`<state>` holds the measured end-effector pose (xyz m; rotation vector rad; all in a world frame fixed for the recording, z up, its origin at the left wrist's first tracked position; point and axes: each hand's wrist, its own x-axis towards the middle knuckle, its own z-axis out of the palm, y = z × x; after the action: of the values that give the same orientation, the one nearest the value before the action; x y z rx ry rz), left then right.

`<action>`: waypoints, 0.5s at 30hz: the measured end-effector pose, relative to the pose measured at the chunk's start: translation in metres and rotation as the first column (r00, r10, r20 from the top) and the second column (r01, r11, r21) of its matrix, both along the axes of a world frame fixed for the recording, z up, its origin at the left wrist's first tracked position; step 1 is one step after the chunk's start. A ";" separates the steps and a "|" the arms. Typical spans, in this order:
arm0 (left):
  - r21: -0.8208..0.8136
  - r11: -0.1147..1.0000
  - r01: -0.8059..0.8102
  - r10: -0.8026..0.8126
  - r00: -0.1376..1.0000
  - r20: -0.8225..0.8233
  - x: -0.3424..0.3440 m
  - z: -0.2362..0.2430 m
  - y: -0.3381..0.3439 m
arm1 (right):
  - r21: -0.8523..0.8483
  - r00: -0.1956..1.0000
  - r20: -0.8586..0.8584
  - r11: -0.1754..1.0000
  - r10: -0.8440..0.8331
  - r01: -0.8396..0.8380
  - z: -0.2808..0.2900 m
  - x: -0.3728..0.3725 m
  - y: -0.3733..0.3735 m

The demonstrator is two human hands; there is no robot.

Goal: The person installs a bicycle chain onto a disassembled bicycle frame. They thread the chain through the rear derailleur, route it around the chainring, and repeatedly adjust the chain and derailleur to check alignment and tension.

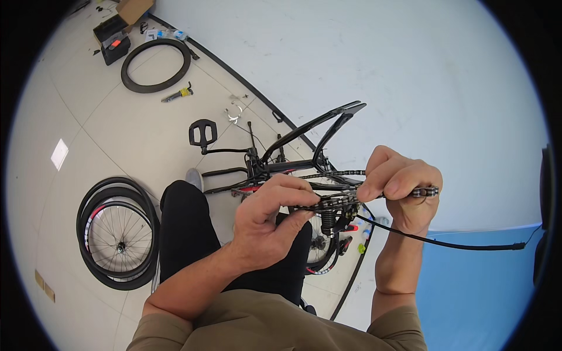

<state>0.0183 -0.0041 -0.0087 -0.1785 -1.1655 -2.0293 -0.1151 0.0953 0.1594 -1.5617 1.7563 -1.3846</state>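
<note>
A dark bicycle chain point(426, 191) runs between my hands. My left hand point(263, 225) pinches it with thumb and fingertips, close to a rear derailleur point(329, 223) with a ribbed black part. My right hand point(404, 181) grips the chain between thumb and bent fingers, and a short length of links sticks out to its right. From the derailleur a black cable point(445, 240) trails to the right, ending in a thin bare wire. Behind my hands stands the black bicycle frame point(293, 136), with a crank and flat pedal point(203, 133) on its left side.
At the lower left, a spoked wheel point(121, 247) lies with black tires point(80, 228) on the tiled floor. Farther off are another tire point(127, 65), a yellow-and-black tool point(178, 93) and a dark toolbox point(116, 51). Blue sheeting point(468, 281) spreads at right.
</note>
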 end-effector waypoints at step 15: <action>-0.119 0.976 -0.182 0.187 0.982 0.032 0.000 0.005 -0.002 | -0.064 0.988 0.089 0.990 -0.123 0.129 -0.008 0.002 0.004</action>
<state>0.0184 -0.0061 -0.0036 -0.0814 -1.2793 -1.8128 -0.1129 0.0990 0.1514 -1.4251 1.8002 -1.5640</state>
